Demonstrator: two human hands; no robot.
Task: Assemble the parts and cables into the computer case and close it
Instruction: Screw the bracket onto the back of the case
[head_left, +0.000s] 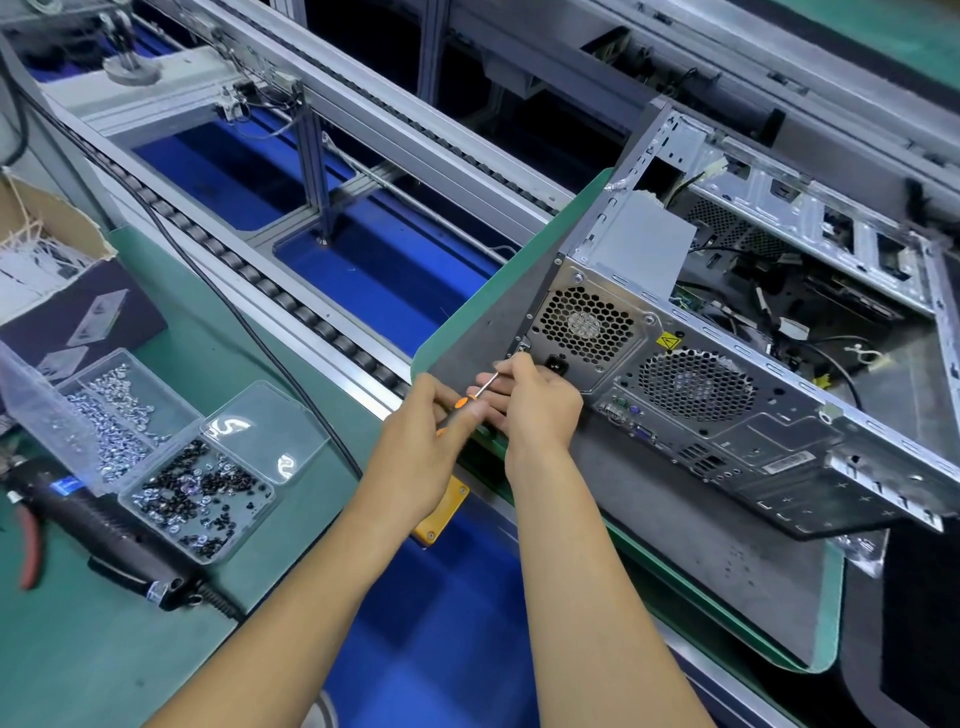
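Note:
An open computer case (769, 431) lies on its side on a grey mat (691, 566), rear panel toward me, cables and boards visible inside. My left hand (421, 447) grips the orange handle of a small screwdriver (475, 395). Its thin shaft points up toward the lower left corner of the power supply (587, 332), beside the power socket. My right hand (535, 405) curls around the shaft near its tip, against the rear panel. The tip itself is hidden by my fingers.
Clear plastic boxes hold silver screws (111, 415) and black screws (195, 493) on the green bench at left. An electric screwdriver (104, 525) and red pliers (28, 540) lie beside them. A roller conveyor (270, 291) runs behind. A cardboard box (36, 244) sits far left.

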